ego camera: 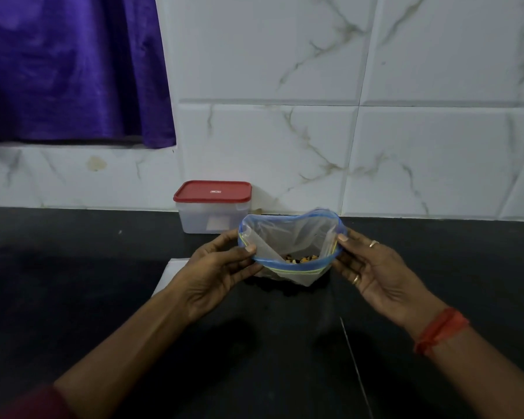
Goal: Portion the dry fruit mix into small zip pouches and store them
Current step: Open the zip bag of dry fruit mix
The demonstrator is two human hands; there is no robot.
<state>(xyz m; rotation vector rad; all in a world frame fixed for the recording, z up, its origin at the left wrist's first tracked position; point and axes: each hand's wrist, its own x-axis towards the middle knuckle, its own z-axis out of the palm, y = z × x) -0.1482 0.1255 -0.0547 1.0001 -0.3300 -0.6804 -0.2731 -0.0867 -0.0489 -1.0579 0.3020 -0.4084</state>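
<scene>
Countertop [73, 297]: black, matte, and runs back to the wall; a thin pale line [354, 364] crosses it near the right forearm, nature not determinable.
Forearms: both reach forward from the lower edge and converge on the pouch; a dark red sleeve [28, 403] shows on the left, a red thread band [440, 331] on the right wrist.
Left hand [217, 273]: thumb on top, fingers curled beneath, pinching the left end of the pouch's rim.
Right hand [372, 276]: palm turned inward, thumb and fingers pinching the right end of the rim; two rings [373, 244] visible.
Zip pouch [291, 237]: clear with a blue zip strip, held between both hands, mouth spread wide open; whether its base touches the counter cannot be told.
Dry fruit mix [301, 258]: small amount at the pouch bottom.
White sheet [167, 273]: flat on the counter, partly under the left hand.
Container [206, 220]: translucent box, red lid [212, 192] on, standing against the wall behind the pouch.
Wall [406, 146]: white marble-veined tiles.
Curtain [73, 71]: purple, upper left.
</scene>
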